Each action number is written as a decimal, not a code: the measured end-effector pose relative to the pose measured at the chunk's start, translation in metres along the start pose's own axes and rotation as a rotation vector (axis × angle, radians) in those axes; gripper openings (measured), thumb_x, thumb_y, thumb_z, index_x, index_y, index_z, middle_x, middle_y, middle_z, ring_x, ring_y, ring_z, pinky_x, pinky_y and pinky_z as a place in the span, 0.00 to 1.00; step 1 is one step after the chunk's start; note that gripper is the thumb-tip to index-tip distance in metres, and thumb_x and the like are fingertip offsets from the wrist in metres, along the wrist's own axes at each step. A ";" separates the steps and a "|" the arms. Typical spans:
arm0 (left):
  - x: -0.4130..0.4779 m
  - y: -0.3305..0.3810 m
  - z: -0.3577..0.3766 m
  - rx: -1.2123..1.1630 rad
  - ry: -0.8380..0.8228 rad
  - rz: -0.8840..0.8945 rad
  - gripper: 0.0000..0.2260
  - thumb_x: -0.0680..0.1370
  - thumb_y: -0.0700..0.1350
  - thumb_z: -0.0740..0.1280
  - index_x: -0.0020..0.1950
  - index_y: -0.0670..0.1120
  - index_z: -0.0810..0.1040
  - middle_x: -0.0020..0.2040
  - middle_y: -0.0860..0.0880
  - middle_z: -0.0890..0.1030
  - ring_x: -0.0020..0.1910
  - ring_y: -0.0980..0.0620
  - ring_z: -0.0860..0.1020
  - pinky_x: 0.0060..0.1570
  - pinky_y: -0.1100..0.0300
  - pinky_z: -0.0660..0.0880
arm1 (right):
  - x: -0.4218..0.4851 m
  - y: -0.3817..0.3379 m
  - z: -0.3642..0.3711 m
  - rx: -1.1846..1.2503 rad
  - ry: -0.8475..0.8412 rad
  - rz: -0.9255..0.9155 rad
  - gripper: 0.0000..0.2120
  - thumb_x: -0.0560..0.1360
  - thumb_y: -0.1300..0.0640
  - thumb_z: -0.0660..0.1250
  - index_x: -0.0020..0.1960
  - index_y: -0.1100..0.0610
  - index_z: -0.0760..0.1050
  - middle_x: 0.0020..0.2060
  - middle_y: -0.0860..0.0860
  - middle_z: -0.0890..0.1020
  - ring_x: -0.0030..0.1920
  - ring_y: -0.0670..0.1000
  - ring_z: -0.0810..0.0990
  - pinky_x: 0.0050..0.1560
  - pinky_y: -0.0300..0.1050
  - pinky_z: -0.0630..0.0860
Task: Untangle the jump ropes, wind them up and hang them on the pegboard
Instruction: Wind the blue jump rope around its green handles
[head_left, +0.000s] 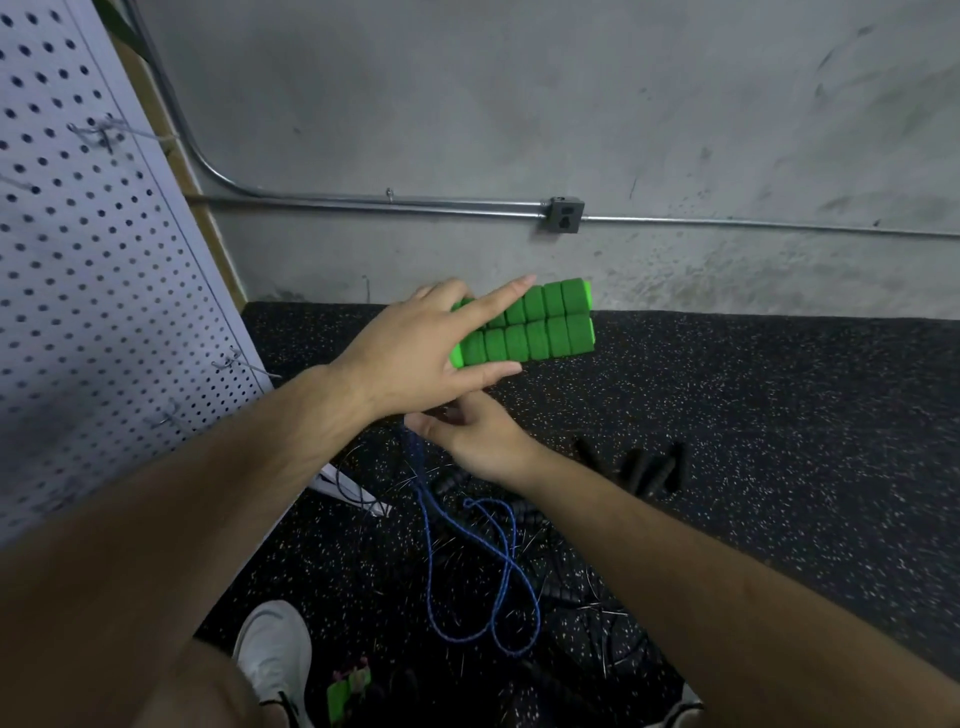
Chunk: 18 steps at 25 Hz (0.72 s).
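Left hand (415, 353) gripped two green handles (540, 327) side by side, held mid-air before wall (519, 104), forefinger straight along top, thumb beneath; right hand (478, 441) just below, fingers curled, pinching blue rope (431, 561); rope hung in loops to floor (779, 415). Floor black speckled rubber, strewn with tangled black ropes (571, 587); white shoe (272, 649) at bottom. Wall bare grey concrete, carrying metal conduit (415, 200) and outlet box (563, 214); white pegboard (93, 260) with wire hooks (244, 364) stood at left.
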<state>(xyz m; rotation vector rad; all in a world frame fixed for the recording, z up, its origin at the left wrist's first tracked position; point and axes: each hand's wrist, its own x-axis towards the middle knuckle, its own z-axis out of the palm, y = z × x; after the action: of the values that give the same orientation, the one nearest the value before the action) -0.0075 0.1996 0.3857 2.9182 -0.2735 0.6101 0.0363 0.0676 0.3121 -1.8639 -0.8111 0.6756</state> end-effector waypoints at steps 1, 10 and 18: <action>0.000 -0.001 -0.001 -0.020 -0.008 -0.009 0.36 0.77 0.71 0.57 0.81 0.65 0.45 0.49 0.51 0.70 0.47 0.54 0.70 0.43 0.60 0.68 | 0.007 -0.001 0.010 0.034 -0.017 -0.037 0.23 0.78 0.47 0.69 0.68 0.58 0.75 0.62 0.50 0.82 0.63 0.48 0.78 0.67 0.53 0.74; -0.024 -0.040 -0.010 0.029 -0.161 -0.017 0.31 0.76 0.72 0.50 0.74 0.77 0.38 0.50 0.51 0.69 0.45 0.55 0.69 0.38 0.60 0.69 | 0.005 -0.005 -0.031 0.066 -0.078 0.007 0.10 0.83 0.52 0.64 0.51 0.55 0.81 0.29 0.46 0.72 0.29 0.47 0.68 0.32 0.42 0.67; -0.030 -0.030 0.009 0.230 -0.114 0.246 0.26 0.82 0.67 0.48 0.80 0.70 0.46 0.57 0.45 0.73 0.49 0.51 0.72 0.40 0.57 0.76 | -0.031 -0.005 -0.094 0.387 -0.035 0.156 0.07 0.72 0.54 0.58 0.43 0.57 0.69 0.31 0.48 0.70 0.31 0.47 0.62 0.34 0.45 0.56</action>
<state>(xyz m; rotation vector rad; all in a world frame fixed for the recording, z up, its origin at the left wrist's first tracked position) -0.0252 0.2320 0.3621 3.1730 -0.6226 0.5407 0.0855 -0.0061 0.3558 -1.5745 -0.5148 0.8974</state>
